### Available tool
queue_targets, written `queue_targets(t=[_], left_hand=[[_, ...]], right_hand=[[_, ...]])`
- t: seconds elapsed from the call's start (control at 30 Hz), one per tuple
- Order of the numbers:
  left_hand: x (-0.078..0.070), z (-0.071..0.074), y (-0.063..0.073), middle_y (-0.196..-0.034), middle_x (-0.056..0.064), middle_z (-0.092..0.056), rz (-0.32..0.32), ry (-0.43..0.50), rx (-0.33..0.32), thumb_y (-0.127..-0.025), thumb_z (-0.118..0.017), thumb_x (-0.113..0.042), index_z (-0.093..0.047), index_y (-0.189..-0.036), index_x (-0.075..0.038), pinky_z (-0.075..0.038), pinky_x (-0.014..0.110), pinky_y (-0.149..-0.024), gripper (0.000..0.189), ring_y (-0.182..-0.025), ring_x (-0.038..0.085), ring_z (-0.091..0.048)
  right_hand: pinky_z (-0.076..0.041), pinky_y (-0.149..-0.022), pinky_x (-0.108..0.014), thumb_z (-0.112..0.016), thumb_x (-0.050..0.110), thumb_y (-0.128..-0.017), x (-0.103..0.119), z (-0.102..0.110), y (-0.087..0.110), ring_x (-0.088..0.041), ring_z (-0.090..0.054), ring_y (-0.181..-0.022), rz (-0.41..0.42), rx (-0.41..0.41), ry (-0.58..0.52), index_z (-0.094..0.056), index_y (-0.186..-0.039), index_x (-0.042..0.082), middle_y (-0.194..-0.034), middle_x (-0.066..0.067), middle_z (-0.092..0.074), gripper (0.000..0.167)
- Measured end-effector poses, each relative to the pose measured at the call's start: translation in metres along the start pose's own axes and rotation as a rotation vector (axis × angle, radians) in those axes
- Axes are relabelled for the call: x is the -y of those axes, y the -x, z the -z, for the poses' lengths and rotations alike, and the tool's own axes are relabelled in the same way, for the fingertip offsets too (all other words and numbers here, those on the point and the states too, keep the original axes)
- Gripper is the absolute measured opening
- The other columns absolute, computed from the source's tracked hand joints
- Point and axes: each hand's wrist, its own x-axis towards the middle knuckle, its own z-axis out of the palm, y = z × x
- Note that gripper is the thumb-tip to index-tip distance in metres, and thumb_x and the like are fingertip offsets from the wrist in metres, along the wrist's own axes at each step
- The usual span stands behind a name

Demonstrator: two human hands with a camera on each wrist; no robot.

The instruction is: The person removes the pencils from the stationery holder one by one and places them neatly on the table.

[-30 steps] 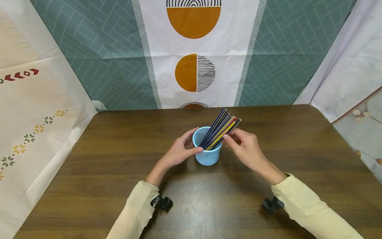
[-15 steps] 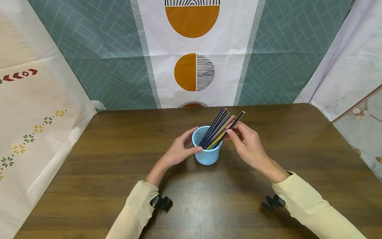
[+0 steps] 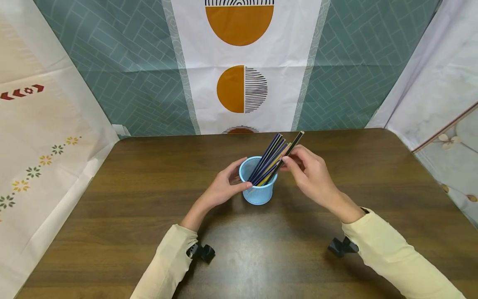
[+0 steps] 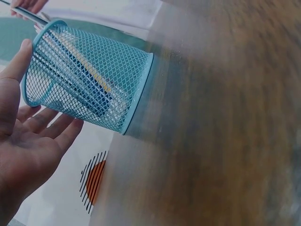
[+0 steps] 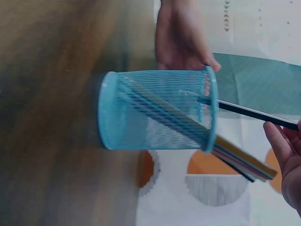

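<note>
Aslant, black pencil (image 3: 295,142) in right hand (image 3: 313,176)

Mesh cup (image 3: 258,196) btwn L hand (image 3: 224,187) & R hand (image 3: 313,177): painted-metal look, rough grid. Pencil (image 3: 294,143) in R hand: smooth, sl. glossy. Desk (image 3: 149,187) under both hands: wood-grain, semi-gloss. Backdrop (image 3: 130,79) past hands: creased, cloth-like. Sleeves (image 3: 164,261): matt cloth.

Here's the cup (image 3: 257,195) on the surface (image 3: 149,199), nearer its far edge, left hand (image 3: 223,189) against its left side, right hand (image 3: 313,176) just off to the right. Inside, the bunch of pencils (image 3: 267,161) leans right and back, and the held pencil (image 3: 295,142) slants beside it, lower end within the rim! Behind the far edge hangs a cloth (image 3: 186,104).
</note>
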Motion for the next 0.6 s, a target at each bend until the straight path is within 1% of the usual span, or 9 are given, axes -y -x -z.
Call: queue_targets(t=[0.2, 0.3, 0.47, 0.6], left_hand=[[0.0, 0.0, 0.0, -0.143, 0.018, -0.045, 0.0, 0.005, 0.002, -0.088, -0.073, -0.015, -0.033, -0.149, -0.005, -0.042, 0.04, -0.102, 0.074, -0.129, 0.031, -0.046], [0.0, 0.0, 0.0, -0.143, 0.018, -0.045, 0.002, 0.005, 0.001, -0.088, -0.072, -0.012, -0.033, -0.149, -0.005, -0.042, 0.04, -0.102, 0.073, -0.129, 0.03, -0.046], [0.0, -0.001, 0.0, -0.144, 0.018, -0.044, 0.009, 0.004, 0.0, -0.089, -0.07, -0.007, -0.033, -0.149, -0.004, -0.041, 0.041, -0.102, 0.071, -0.13, 0.031, -0.045], [0.0, -0.001, -0.001, -0.145, 0.019, -0.042, 0.021, 0.005, 0.002, -0.09, -0.069, -0.005, -0.031, -0.15, -0.004, -0.04, 0.042, -0.103, 0.071, -0.13, 0.032, -0.044]], right_hand=[[-0.055, -0.064, -0.02, -0.063, -0.016, -0.084, 0.009, 0.009, -0.013, -0.006, -0.065, -0.073, 0.085, -0.02, 0.055, -0.06, -0.091, -0.01, -0.093, -0.016, -0.064, 0.01], [-0.055, -0.065, -0.021, -0.062, -0.019, -0.083, 0.012, 0.015, -0.018, -0.006, -0.065, -0.074, 0.113, -0.034, 0.042, -0.059, -0.091, -0.012, -0.095, -0.019, -0.064, 0.011], [-0.055, -0.067, -0.02, -0.061, -0.024, -0.08, 0.018, 0.022, -0.026, -0.004, -0.065, -0.074, 0.139, -0.042, 0.035, -0.058, -0.09, -0.014, -0.093, -0.02, -0.064, 0.015], [-0.054, -0.068, -0.018, -0.062, -0.024, -0.078, 0.022, 0.025, -0.03, -0.001, -0.063, -0.073, 0.147, -0.042, 0.046, -0.057, -0.087, -0.014, -0.091, -0.021, -0.064, 0.015]])
